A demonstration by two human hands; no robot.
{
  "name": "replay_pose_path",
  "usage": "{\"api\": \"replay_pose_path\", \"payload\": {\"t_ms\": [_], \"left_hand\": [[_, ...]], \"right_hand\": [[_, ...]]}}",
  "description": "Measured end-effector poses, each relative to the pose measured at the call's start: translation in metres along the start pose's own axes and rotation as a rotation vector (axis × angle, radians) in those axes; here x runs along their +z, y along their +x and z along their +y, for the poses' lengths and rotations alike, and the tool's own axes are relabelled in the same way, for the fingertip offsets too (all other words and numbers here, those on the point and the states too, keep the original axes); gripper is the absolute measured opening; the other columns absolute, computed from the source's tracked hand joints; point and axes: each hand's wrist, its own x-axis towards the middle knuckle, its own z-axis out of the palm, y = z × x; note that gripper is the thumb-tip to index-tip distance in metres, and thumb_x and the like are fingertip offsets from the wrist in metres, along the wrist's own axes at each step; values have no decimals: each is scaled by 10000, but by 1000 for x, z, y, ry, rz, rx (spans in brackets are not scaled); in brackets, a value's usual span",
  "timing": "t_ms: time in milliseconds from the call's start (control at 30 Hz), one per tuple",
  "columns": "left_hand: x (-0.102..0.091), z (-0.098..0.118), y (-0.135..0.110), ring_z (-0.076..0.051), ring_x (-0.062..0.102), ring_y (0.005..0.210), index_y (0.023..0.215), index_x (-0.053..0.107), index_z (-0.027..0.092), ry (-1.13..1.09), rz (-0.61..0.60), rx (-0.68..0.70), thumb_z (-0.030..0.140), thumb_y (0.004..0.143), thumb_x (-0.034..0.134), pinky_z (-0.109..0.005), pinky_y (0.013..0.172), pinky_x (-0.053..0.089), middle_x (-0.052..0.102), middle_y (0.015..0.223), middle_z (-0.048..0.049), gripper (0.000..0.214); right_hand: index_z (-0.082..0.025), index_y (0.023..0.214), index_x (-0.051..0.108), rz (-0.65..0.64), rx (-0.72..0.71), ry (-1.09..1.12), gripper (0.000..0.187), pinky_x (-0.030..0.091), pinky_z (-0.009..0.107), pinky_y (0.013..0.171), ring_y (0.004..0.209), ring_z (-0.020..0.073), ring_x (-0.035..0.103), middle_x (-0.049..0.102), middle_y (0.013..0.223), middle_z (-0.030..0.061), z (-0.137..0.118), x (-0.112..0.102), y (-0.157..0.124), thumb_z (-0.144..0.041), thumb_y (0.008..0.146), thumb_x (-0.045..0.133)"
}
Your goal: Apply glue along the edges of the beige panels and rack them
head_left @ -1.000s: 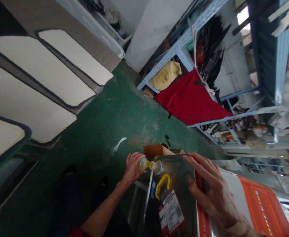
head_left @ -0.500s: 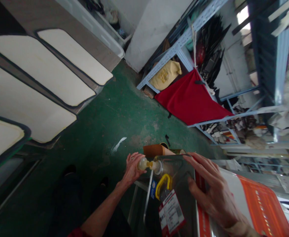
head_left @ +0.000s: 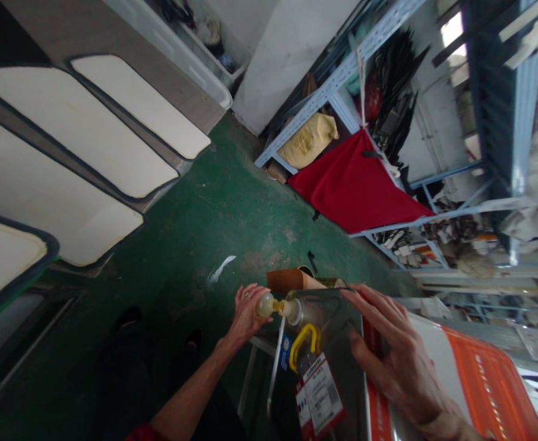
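Note:
A tilted rectangular metal can (head_left: 342,343) with orange and white sides stands in the lower right. Its top carries a yellow handle (head_left: 306,343), a white spout (head_left: 293,311) and a red-and-white paper label (head_left: 319,395). My left hand (head_left: 249,311) is closed around a small translucent plastic bottle (head_left: 264,304). The bottle's yellowish neck meets the spout; whether liquid passes between them cannot be made out. Over the can's upper edge lies my right hand (head_left: 395,352), fingers along the rim and thumb against the top, gripping it.
Behind the can, a brown cardboard piece (head_left: 285,280) sticks out. White dark-edged panels (head_left: 80,135) lie on a surface at left. A blue metal rack (head_left: 342,89) holds a yellow sack (head_left: 310,138) and a red cloth (head_left: 356,187). Scraps lie on the green floor (head_left: 232,202).

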Motion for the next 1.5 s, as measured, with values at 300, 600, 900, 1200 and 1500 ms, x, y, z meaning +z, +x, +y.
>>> {"api": "replay_pose_path", "payload": {"t_ms": [300, 600, 900, 1200, 1500], "left_hand": [[-1, 2, 0, -318, 473, 1218, 1193, 576, 224, -13, 3, -4, 454, 654, 731, -503, 1081, 191, 635, 1191, -100, 606], [-2, 2, 0, -322, 463, 1224, 1193, 569, 203, -13, -10, -5, 432, 647, 741, -514, 1074, 191, 631, 1197, -104, 616], [-2, 2, 1, -320, 453, 1231, 1201, 557, 201, -18, -20, -1, 423, 616, 776, -510, 1079, 173, 624, 1204, -102, 664], [-1, 1, 1, -318, 466, 1221, 1189, 565, 216, -20, -12, -12, 416, 591, 794, -502, 1079, 176, 634, 1193, -99, 671], [-3, 3, 1, -319, 466, 1222, 1188, 574, 214, -37, -16, -12, 426, 627, 758, -511, 1076, 188, 636, 1192, -100, 627]], "right_hand": [[-183, 1256, 498, -8, -11, 0, 433, 464, 510, 883, 1130, 302, 537, 565, 1245, 137, 0, -1, -1, -230, 825, 497], [-186, 1249, 500, 6, -20, 6, 422, 464, 503, 874, 1117, 297, 541, 567, 1239, 134, 0, -1, 0, -235, 830, 491], [-191, 1255, 497, -9, -10, 17, 430, 450, 508, 887, 1132, 297, 524, 559, 1255, 130, 0, 0, -1, -226, 826, 498], [-186, 1254, 498, -4, -9, 21, 433, 453, 511, 883, 1126, 298, 528, 561, 1247, 134, 0, -1, 0, -226, 822, 498], [-182, 1252, 499, 8, -24, 10, 428, 460, 507, 872, 1114, 298, 538, 566, 1237, 138, 1, 0, 0, -226, 826, 499]]}}
